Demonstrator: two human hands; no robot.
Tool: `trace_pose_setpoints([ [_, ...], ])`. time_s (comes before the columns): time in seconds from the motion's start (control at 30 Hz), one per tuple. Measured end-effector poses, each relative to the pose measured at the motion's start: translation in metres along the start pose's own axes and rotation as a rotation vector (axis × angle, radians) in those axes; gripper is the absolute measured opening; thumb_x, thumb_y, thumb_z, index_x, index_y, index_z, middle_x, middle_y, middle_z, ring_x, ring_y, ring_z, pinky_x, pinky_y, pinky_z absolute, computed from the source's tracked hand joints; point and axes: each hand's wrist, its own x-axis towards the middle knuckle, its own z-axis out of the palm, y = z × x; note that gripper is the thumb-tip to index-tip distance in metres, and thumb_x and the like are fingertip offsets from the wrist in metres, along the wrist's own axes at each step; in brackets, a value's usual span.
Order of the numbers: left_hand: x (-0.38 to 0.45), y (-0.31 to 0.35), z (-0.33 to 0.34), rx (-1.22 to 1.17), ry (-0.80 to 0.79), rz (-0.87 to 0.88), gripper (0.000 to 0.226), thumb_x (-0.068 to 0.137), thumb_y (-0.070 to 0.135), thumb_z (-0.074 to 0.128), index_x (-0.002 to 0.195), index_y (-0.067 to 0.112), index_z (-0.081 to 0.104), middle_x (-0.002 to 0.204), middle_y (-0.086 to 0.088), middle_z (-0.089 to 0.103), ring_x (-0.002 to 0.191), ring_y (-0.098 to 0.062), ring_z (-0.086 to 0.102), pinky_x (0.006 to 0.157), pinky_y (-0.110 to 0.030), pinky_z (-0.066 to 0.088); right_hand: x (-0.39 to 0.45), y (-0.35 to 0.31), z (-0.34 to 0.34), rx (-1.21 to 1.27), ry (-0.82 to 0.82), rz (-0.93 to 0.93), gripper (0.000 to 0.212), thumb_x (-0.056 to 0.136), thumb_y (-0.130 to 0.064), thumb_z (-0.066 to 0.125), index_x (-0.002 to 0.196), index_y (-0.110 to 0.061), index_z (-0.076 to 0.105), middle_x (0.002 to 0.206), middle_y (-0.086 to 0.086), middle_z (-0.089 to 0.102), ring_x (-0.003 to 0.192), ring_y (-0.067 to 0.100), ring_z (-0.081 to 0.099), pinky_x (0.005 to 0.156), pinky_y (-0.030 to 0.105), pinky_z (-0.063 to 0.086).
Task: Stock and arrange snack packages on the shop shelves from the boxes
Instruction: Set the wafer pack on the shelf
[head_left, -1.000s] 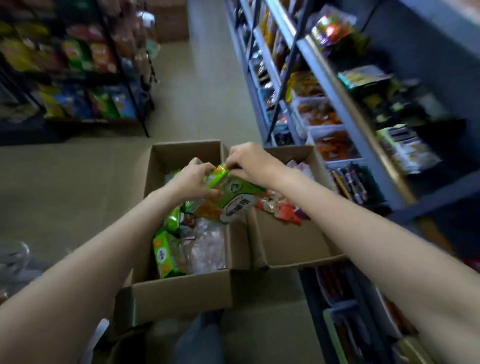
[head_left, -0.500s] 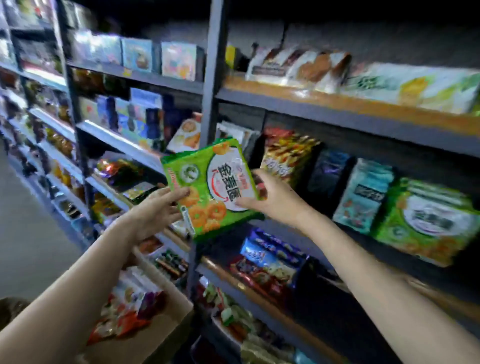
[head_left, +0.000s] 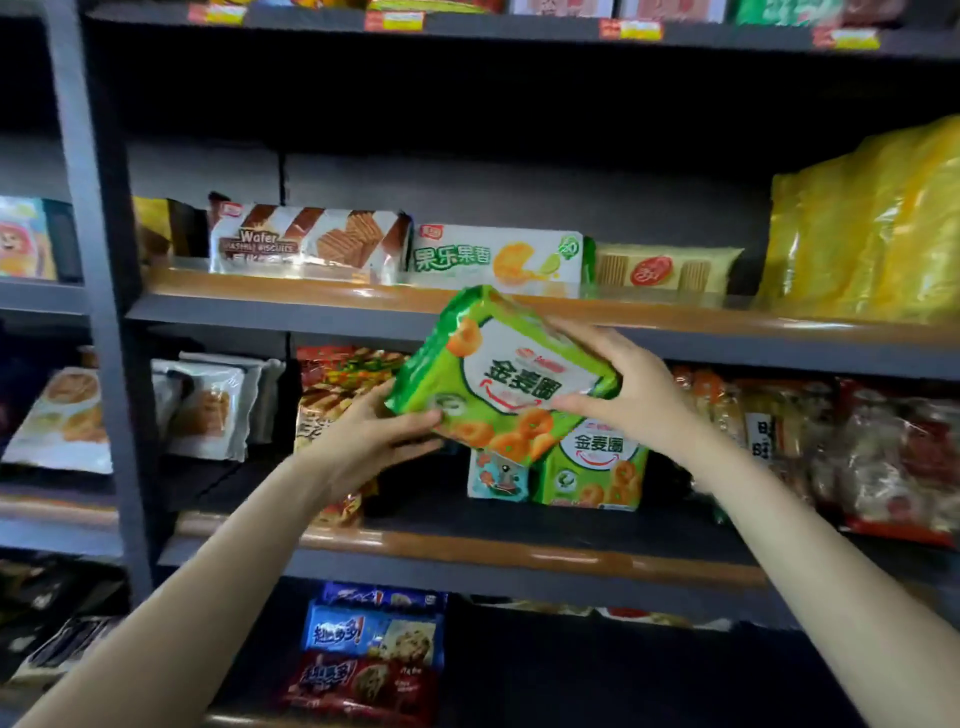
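Since the earlier frame the green snack pack (head_left: 498, 384) has swung from the left end of the shelving to the middle bay, and both hands have gone with it. It now hangs tilted in the air in front of the middle shelf (head_left: 467, 545), overlapping the front edge of the upper shelf (head_left: 291, 299). At its lower left corner the left hand (head_left: 363, 441) grips it, thumb on the printed face and fingers curled behind; the right hand (head_left: 628, 389) pinches its right edge, fingers curled over the top. One matching green pack (head_left: 597, 473) stands upright on the middle shelf just behind and below it, with one pale blue pack (head_left: 493, 475) touching its left side. On the upper shelf lie three long biscuit packs side by side: a wafer pack (head_left: 306, 244), a white fruit biscuit pack (head_left: 493, 257) and a yellow cracker pack (head_left: 670, 270). Far right there stands one big yellow bag (head_left: 872, 228).
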Motion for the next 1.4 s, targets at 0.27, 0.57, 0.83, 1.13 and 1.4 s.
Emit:
trace_pose_setpoints([
  [0.27,0.052,-0.088,0.045,0.563,0.045,0.06,0.026,0.085,0.005,0.065,0.107,0.012,0.053,0.101,-0.006,0.061,0.08,-0.009,0.058,0.068,-0.02,0.052,-0.037,0.069,-0.015,-0.527,-0.116,0.087,0.069,0.085,-0.02,0.068,0.133,-0.052,0.03,0.123,-0.006,0.045,0.102,0.018,0.054,0.086,0.032,0.044],
  [0.57,0.113,-0.147,0.085,0.89,0.148,-0.159,0.039,0.088,0.022,0.063,0.118,-0.002,0.055,0.117,-0.02,0.061,0.105,-0.033,0.06,0.089,-0.041,0.051,-0.027,0.156,-0.025,-0.315,-0.278,0.371,0.062,0.082,-0.015,0.072,0.137,-0.027,0.047,0.121,0.001,0.046,0.11,0.017,0.049,0.083,0.022,0.034],
  [0.83,0.107,-0.142,0.093,1.192,0.395,-0.175,0.042,0.085,0.042,0.063,0.117,0.018,0.054,0.114,-0.003,0.061,0.106,-0.025,0.058,0.095,-0.042,0.044,-0.032,0.174,-0.011,-0.732,-0.16,0.157,0.053,0.091,-0.026,0.058,0.14,-0.017,0.039,0.144,0.006,0.027,0.131,0.028,0.025,0.108,0.043,0.026],
  [1.13,-0.001,-0.132,0.046,1.223,0.766,0.312,0.022,0.086,0.004,0.048,0.103,0.014,0.056,0.097,0.002,0.052,0.087,-0.015,0.051,0.082,-0.032,0.031,-0.023,0.089,0.097,-0.368,0.016,-0.365,0.021,0.08,-0.006,0.062,0.101,-0.007,0.065,0.114,0.014,0.056,0.107,0.026,0.043,0.084,0.045,0.045],
  [1.4,-0.233,-0.16,-0.106,1.299,1.234,-0.191,0.024,0.085,0.009,0.049,0.108,0.01,0.055,0.108,-0.006,0.055,0.105,-0.028,0.05,0.076,-0.031,0.024,-0.068,-0.056,0.314,-0.025,-0.47,-0.592,0.031,0.073,-0.004,0.067,0.104,-0.009,0.063,0.11,0.013,0.056,0.1,0.035,0.054,0.081,0.048,0.051],
])
